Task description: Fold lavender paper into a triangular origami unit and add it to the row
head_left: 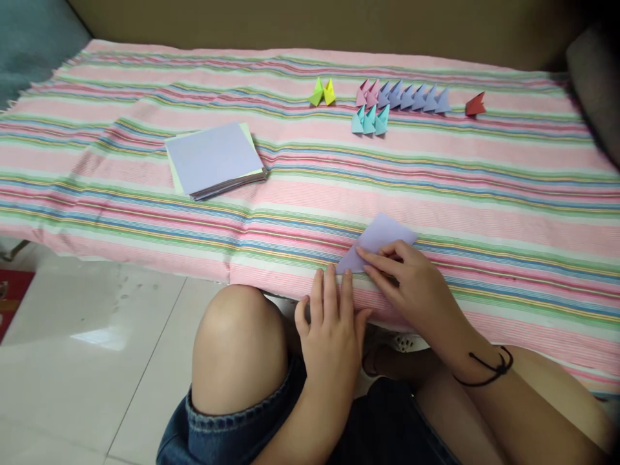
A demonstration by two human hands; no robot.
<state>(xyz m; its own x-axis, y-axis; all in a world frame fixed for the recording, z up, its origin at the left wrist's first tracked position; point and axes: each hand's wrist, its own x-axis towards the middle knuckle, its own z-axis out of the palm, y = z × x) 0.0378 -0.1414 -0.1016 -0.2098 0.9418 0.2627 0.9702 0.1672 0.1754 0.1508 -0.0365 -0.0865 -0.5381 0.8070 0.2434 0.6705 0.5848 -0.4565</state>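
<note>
A lavender paper sheet (380, 236) lies folded at the near edge of a striped cloth (436, 168). My left hand (332, 323) rests flat at the cloth's edge, fingers stretched out and touching the paper's lower corner. My right hand (414, 284) lies on the paper with fingers extended, pressing along its fold. A black cord circles my right wrist.
A stack of coloured paper squares (213, 158) sits at the left middle of the cloth. Folded paper pieces stand at the back: yellow-green ones (323, 92), a pink and lavender row (402, 97), light blue ones (371, 121), a red one (475, 104). My knee (239, 349) is below the edge.
</note>
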